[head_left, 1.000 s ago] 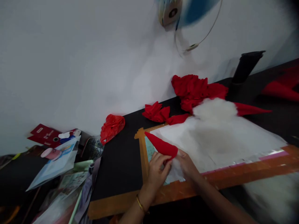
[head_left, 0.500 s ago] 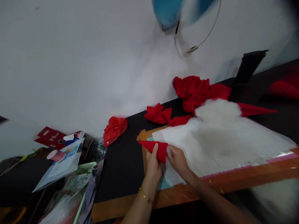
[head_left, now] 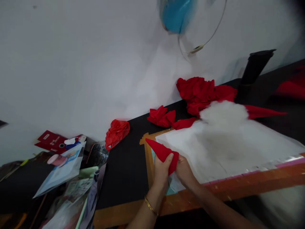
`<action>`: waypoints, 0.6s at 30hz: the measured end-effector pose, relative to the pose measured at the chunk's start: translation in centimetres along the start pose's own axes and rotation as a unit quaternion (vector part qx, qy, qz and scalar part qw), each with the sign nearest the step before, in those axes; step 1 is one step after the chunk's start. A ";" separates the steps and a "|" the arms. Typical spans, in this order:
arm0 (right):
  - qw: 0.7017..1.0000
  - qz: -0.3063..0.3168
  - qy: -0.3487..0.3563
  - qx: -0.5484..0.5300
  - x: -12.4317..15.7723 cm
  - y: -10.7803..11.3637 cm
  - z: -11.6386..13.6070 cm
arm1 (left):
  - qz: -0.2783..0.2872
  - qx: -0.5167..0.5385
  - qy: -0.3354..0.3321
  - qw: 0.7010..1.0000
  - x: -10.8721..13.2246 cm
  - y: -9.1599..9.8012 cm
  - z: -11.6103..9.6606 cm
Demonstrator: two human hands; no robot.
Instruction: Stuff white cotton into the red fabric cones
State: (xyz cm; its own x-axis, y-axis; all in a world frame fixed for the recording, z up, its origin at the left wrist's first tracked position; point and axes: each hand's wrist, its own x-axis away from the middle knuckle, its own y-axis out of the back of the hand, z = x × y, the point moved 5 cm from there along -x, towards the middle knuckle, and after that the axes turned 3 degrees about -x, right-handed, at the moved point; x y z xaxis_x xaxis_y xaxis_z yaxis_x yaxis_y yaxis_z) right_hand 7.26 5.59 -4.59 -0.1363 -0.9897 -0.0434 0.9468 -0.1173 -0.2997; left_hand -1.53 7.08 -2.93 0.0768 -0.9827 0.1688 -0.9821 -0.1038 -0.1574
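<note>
A small pointed cone of red cloth is between my two hands, its tip aimed up and to the left. My left hand wraps round it from below, with the thumb pressed on its near side. At the wide end, my right hand is closed against the cloth's edge; its fingertips are hidden there. Beneath the hands lies a white sheet taped to the table. On that sheet, just beyond my right hand, rests a fluffy heap of white stuffing.
Behind the stuffing are a large red cloth pile and a smaller one. A red plastic bag sits by the wall. A black container stands at the back right. Left of the table is a cluttered green bin.
Both hands have shifted slightly right with the red cone, which now tilts more, its tip higher than its wide end. The blue thing hanging at the top has swung.
</note>
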 end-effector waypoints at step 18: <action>0.933 0.027 0.215 0.286 2.3 1.6 4.8 | -0.038 0.199 0.210 0.956 -1.5 2.1 0.3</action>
State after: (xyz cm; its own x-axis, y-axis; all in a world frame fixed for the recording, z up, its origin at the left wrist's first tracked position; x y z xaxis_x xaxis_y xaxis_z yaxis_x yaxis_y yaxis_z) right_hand 9.84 2.70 -0.61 -0.0716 -0.8853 -0.4595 0.9396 -0.2144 0.2666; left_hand -3.68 8.25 -3.78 -0.0122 -0.8299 0.5577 -0.8262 -0.3058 -0.4732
